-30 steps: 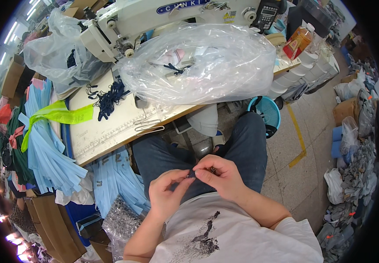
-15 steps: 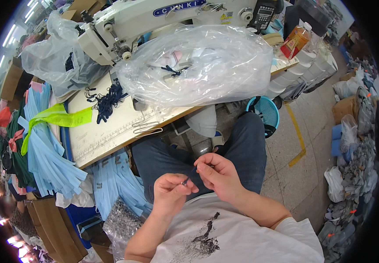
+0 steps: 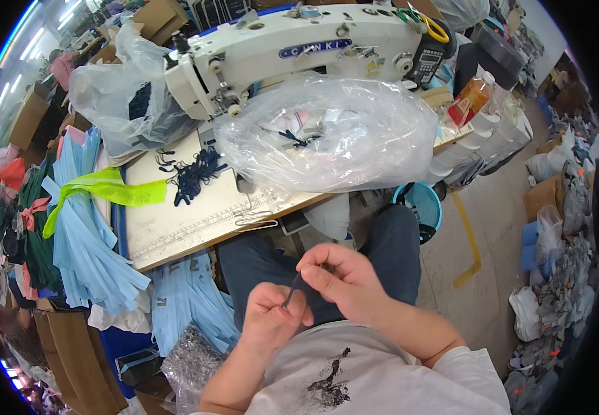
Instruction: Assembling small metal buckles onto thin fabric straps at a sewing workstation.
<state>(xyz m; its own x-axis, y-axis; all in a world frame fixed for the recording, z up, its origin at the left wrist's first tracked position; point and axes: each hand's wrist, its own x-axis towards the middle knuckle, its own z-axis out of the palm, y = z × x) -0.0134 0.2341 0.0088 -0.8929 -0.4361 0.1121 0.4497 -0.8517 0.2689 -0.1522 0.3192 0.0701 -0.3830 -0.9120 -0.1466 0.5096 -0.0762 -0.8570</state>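
Note:
Above my lap, my left hand (image 3: 271,315) and my right hand (image 3: 344,282) face each other with fingertips pinched. Between them stretches a thin dark navy cord (image 3: 291,290), its lower end in my left fingers and its upper end in my right fingers. Both ends are partly hidden by the fingers. A heap of similar navy cord loops (image 3: 199,173) lies on the white sewing table (image 3: 150,232). A few more navy cords (image 3: 298,139) rest on the large clear plastic bag (image 3: 361,155).
A white sewing machine (image 3: 292,52) spans the table's back. Light blue strips (image 3: 81,242) and a neon yellow strip (image 3: 116,188) hang over the left edge. Bent metal wire (image 3: 254,220) sits at the front edge. At right are an orange drink bottle (image 3: 471,102) and a blue basket (image 3: 427,207).
The cord now shows as a longer, straighter stretch between my pinched fingers. My left hand has turned slightly. The view has tilted up, so the table appears lower and further right.

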